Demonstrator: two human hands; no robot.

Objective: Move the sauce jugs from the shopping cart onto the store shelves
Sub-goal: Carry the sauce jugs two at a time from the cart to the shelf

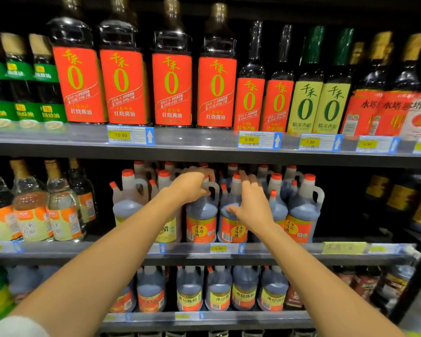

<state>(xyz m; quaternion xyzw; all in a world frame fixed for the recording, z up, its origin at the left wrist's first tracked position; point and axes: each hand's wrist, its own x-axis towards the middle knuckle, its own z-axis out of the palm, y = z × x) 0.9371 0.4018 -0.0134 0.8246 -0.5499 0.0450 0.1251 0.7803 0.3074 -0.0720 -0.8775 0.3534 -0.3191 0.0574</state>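
Fig. L hand [192,188]: fingers [197,175] curled round neck of orange-label jug [201,229]. R hand [252,205]: fingers [249,184] straight, apart, touching next jug [232,231] just right of it. Both stand in stocked row on mid shelf [289,257]; cart not in view, so remaining no. unknown.

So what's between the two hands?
Head view: the handle of the gripped jug and the next jug's red cap lie between left hand and right hand.
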